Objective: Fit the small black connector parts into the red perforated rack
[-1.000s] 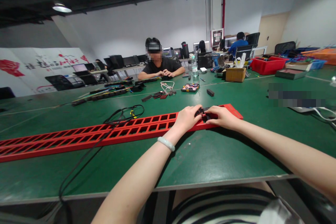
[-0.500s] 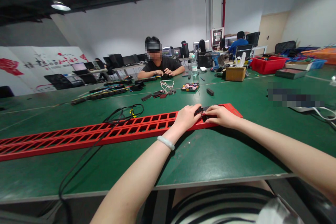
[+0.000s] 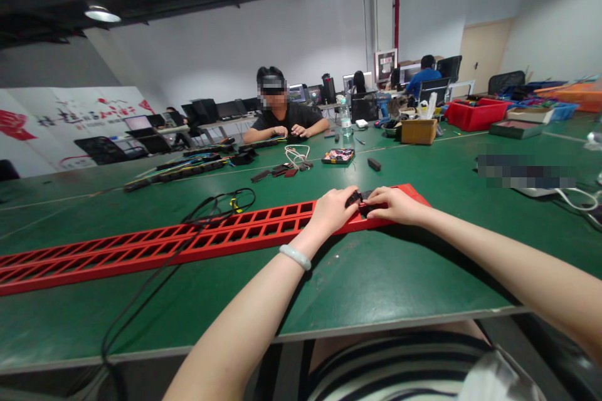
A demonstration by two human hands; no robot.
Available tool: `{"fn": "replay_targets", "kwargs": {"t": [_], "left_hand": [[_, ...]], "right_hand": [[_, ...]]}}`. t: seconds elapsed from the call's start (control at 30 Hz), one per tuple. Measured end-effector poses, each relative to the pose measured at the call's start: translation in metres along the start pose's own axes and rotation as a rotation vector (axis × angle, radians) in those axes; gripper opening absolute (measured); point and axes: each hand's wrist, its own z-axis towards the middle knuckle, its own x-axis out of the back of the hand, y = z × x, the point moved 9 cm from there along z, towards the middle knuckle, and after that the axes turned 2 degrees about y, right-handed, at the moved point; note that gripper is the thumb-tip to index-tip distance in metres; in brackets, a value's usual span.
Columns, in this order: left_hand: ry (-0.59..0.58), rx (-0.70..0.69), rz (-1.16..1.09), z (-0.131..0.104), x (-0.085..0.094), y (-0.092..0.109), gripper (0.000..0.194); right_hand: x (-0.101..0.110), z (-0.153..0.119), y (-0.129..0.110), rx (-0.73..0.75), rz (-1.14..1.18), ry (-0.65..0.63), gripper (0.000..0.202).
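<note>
A long red ladder-like frame (image 3: 254, 230) with two rows of slots lies across the green table. Over its right end, my left hand (image 3: 333, 208) curls its fingers round a small black part (image 3: 353, 198). My right hand (image 3: 392, 205) meets it from the other side, thumb and fingers closed on the same black part. The fingers cover much of this piece, so its exact kind is hidden. Black cable (image 3: 192, 225) crosses the frame left of my hands and hangs over the table's front edge.
Beyond the frame lie a black block (image 3: 374, 164), a small tray of parts (image 3: 338, 156), dark flat pieces (image 3: 282, 170) and a water bottle (image 3: 345, 119). A person (image 3: 286, 119) sits opposite. Cardboard box (image 3: 418, 131) and red bin (image 3: 477, 114) stand at the back right.
The view has shifted slightly. Both hands stay at the black part on the frame's right end, with hardly any change in their grip.
</note>
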Motion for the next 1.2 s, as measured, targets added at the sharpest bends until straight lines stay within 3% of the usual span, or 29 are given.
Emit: {"fn": "replay_targets", "kwargs": {"t": [1.2], "left_hand": [[-0.014, 0.023, 0.031, 0.003, 0.002, 0.005, 0.03]], "right_hand": [[-0.004, 0.007, 0.019, -0.13, 0.152, -0.005, 0.027]]}}
